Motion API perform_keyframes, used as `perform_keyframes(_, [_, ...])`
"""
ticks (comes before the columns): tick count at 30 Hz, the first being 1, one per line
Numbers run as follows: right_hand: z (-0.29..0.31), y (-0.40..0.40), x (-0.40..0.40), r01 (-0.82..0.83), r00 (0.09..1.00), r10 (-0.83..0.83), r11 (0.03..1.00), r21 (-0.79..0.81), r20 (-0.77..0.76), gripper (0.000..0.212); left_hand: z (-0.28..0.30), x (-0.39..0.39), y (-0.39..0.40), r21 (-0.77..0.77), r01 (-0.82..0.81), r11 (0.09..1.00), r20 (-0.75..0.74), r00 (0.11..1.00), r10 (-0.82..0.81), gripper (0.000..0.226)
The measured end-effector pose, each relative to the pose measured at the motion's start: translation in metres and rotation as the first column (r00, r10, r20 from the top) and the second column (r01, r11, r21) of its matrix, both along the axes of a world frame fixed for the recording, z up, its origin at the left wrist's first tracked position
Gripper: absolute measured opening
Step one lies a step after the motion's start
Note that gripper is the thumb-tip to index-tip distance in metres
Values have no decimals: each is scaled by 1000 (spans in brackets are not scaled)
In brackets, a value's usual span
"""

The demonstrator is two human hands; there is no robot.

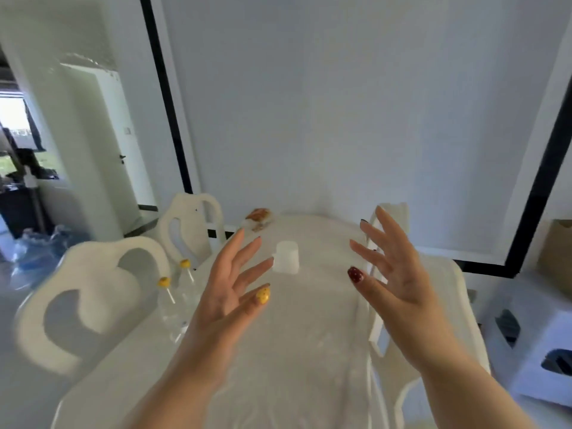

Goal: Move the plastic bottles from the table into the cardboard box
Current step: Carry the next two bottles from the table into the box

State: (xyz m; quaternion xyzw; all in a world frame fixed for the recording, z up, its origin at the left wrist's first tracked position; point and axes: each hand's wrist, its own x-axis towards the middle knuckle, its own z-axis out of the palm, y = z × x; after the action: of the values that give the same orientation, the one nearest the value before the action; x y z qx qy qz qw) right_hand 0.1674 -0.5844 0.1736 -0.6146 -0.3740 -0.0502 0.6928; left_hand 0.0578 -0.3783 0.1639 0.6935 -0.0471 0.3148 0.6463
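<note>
1. Both bare hands are up over the long white table [294, 351], palms turned towards each other, well apart.
2. The left hand [230, 286] has its fingers spread wide and nothing in its grasp; the thumbnail is yellow.
3. The right hand [393, 270] is just as splayed and just as empty; its thumbnail is dark red.
4. Two clear plastic bottles with yellow caps [173, 292] stand at the table's left edge, side by side, just left of the left wrist.
5. A brown cardboard box [555, 249] sits off to the far right, away from the table, only partly in view.
6. Between the hands, further along the table, a small white cup-shaped object [287, 257] stands.
7. White plastic chairs [89, 301] line the table's left side.
</note>
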Motion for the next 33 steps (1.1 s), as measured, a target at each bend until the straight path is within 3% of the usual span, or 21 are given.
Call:
perform_keyframes(9, [-27, 143, -35, -139, 990, 134, 982, -128, -51, 82, -37, -88, 120, 5, -208, 978, -93, 974, 207, 87])
perform_keyframes(18, [-71, 250, -18, -206, 975, 184, 959, -196, -124, 80, -68, -68, 233, 55, -271, 961, -147, 950, 276, 85])
perform_keyframes(28, [-94, 324, -7, -115, 986, 68, 936, -331, -153, 75, -89, -18, 326, 97, -201, 975, -215, 952, 218, 81])
perform_keyframes(33, [-113, 353, -19, 25, 977, -99, 930, -366, -186, 71, -112, 5, 369, 87, -84, 993, -259, 960, 104, 78])
